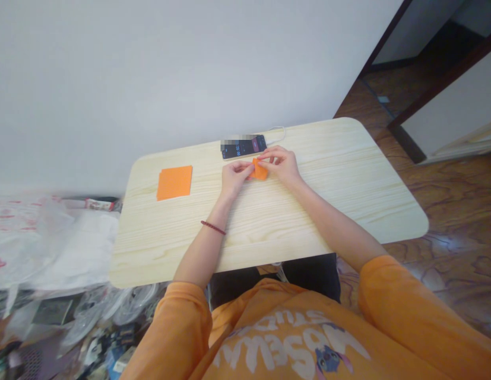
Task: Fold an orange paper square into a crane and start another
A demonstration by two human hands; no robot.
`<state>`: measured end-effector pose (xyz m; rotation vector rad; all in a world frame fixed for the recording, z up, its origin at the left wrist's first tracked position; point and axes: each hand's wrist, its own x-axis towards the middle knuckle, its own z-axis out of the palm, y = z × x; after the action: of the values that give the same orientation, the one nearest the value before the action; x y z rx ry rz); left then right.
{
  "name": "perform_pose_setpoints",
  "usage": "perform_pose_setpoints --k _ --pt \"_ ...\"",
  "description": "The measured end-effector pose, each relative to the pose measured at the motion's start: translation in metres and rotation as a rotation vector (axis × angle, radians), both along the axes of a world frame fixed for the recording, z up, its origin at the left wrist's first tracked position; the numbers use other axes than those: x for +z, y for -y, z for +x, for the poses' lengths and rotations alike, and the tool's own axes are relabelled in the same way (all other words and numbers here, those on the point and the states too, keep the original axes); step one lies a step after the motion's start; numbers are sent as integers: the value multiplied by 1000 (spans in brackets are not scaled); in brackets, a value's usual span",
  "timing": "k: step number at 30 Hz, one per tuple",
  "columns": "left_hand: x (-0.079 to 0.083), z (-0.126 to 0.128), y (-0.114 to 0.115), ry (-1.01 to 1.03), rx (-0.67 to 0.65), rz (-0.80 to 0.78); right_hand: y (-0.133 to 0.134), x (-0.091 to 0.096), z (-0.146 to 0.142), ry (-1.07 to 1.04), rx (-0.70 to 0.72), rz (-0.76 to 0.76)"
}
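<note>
A small folded piece of orange paper [260, 170] is held between both hands, over the middle of the table. My left hand [234, 178] pinches its left side with thumb and fingers. On the upper right, my right hand [281, 162] grips the paper's top edge between thumb and forefinger. The fingers cover parts of the paper, so its exact folds are hard to make out. Farther left lies a stack of square orange paper sheets [175, 182], apart from the hands.
A phone [244, 147] with a running-timer style screen lies just beyond my hands, a white cable [277, 138] plugged into it. The pale wooden table [348, 174] stands against a white wall. Plastic bags [71, 237] and clutter lie on the left; a doorway is at right.
</note>
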<state>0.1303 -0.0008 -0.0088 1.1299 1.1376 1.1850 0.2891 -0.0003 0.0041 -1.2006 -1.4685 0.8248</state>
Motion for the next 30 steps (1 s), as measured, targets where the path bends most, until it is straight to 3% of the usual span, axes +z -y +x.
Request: perform_pose_setpoints --k 13,30 --pt "1 1 2 -33 -29 -12 -2 -7 0 -65 -29 -45" --pt "2 3 1 -41 -18 -30 1 -3 0 -53 -64 -25"
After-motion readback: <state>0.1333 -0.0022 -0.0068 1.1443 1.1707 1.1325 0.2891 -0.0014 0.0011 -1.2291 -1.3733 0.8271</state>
